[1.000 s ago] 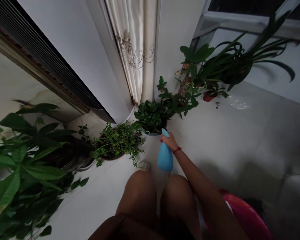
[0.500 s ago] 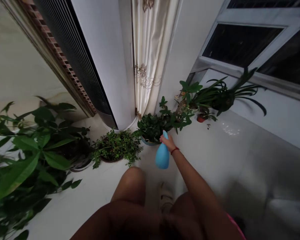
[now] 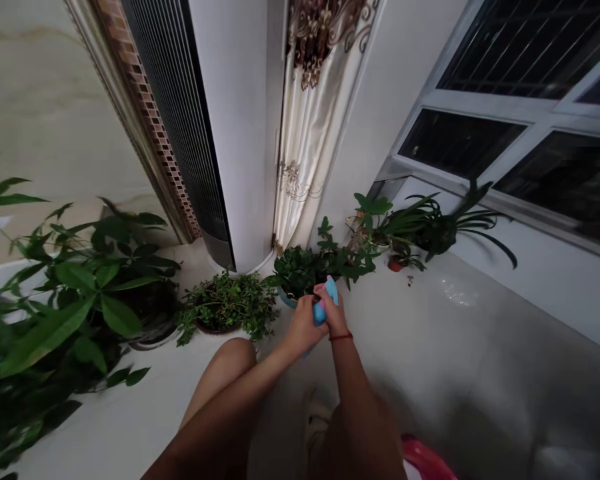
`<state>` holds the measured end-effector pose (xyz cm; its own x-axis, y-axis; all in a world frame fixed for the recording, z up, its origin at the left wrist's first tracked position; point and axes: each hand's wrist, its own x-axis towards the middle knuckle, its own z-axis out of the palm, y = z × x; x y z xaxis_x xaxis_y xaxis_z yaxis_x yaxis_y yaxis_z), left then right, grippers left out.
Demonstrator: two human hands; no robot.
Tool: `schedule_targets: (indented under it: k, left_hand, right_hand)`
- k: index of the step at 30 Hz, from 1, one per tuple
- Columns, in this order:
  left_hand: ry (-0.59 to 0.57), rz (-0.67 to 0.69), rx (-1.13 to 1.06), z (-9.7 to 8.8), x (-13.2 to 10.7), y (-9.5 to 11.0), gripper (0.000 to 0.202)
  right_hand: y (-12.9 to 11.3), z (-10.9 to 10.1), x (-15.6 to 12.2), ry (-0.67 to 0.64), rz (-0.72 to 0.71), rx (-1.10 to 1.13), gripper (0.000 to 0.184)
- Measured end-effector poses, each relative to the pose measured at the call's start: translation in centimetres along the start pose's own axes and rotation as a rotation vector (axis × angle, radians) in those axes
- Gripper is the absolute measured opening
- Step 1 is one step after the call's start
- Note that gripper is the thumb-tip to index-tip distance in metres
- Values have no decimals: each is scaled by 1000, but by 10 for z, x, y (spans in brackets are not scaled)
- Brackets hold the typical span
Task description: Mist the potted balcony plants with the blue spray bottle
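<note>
Both my hands are closed around a light blue spray bottle [image 3: 325,305] held above the white floor. My right hand [image 3: 333,319], with a red cord at the wrist, grips its head. My left hand [image 3: 303,325] wraps the bottle's body and hides most of it. The bottle's nozzle points toward a leafy plant in a blue pot [image 3: 299,272] just beyond my hands. A low small-leaved plant [image 3: 226,308] sits to its left.
A tall white floor unit [image 3: 220,133] and a cream curtain [image 3: 307,133] stand behind the pots. Large-leaved plants [image 3: 65,293] fill the left. More pots [image 3: 410,230] line the window wall [image 3: 505,133]. A red basin [image 3: 427,460] lies by my knees.
My left hand has come up and taken hold of the bottle's body. The view has tilted upward, showing more of the window and the floor unit.
</note>
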<state>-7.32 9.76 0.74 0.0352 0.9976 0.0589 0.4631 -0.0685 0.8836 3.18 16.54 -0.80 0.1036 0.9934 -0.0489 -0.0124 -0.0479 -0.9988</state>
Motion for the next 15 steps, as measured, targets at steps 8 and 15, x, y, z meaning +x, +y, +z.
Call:
schedule_targets:
  k: [8,15]
  left_hand:
    - [-96,-27,379,-5,-7,21,57]
    - [-98,37,279,0,0,0,49]
  right_hand:
    - [2,4,-10,-58,-39,89,51]
    - [0,2,-10,-147,-54,-24,51]
